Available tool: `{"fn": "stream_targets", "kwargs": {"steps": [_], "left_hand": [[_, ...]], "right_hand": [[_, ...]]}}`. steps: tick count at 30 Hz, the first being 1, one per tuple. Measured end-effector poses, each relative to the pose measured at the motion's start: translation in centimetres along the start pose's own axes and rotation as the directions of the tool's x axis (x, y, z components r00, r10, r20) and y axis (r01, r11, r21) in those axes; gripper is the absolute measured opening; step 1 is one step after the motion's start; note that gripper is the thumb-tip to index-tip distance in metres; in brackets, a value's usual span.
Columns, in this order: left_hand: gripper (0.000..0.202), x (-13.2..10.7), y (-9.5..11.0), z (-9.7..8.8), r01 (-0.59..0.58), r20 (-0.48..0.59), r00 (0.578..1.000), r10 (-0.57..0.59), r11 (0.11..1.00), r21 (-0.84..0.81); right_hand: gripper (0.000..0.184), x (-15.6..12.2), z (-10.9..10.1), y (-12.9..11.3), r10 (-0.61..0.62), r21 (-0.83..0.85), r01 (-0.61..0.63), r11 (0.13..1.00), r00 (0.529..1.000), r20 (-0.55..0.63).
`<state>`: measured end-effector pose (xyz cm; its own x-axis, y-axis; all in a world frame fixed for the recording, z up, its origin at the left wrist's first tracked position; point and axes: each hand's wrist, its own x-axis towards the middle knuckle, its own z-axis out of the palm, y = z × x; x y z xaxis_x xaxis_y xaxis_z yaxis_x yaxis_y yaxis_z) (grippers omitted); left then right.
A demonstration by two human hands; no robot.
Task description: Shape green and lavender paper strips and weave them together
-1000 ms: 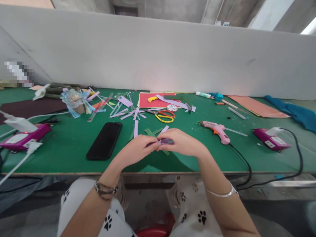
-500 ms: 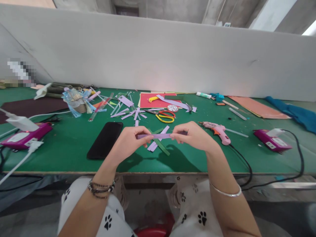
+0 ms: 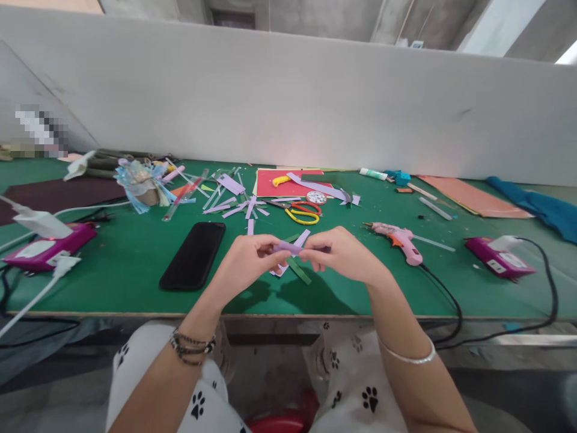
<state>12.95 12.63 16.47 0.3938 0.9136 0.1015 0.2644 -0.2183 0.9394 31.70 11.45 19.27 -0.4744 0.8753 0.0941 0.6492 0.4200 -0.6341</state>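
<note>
My left hand [image 3: 247, 263] and my right hand [image 3: 341, 254] meet above the green table [image 3: 126, 264], each pinching one end of a purple paper strip [image 3: 288, 246] that is bunched up between them. Just beyond my fingers, loose purple and green strips [image 3: 295, 267] lie on the table. A black phone [image 3: 193, 255] lies to the left of my left hand. A pink glue gun [image 3: 399, 239] rests to the right of my right hand, its black cable running off the front edge.
Yellow and red scissors [image 3: 301, 212], a red sheet [image 3: 288, 182] and many cut strips lie further back. Magenta boxes with cables sit far left [image 3: 45, 249] and far right [image 3: 496, 257]. A white partition [image 3: 288, 102] closes the back. An orange sheet [image 3: 469, 195] and blue cloth [image 3: 541, 207] lie right.
Half a second ago the strip was stretched straight between my hands, held apart. My hands have come together again and the strip is bunched between my fingers.
</note>
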Motion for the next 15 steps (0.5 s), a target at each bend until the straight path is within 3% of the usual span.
{"fn": "stream_targets", "kwargs": {"steps": [10, 15], "left_hand": [[0.019, 0.23, 0.32, 0.18, 0.000, -0.079, 0.997, -0.021, 0.965, -0.263], [0.018, 0.23, 0.28, 0.29, -0.030, -0.095, 0.995, 0.005, 0.965, -0.260]], "right_hand": [[0.027, -0.07, 0.03, -0.13, 0.049, 0.066, -0.045, 0.997, 0.997, -0.065], [0.033, 0.14, 0.37, -0.18, 0.016, -0.008, -0.017, 1.000, 0.996, -0.087]]}}
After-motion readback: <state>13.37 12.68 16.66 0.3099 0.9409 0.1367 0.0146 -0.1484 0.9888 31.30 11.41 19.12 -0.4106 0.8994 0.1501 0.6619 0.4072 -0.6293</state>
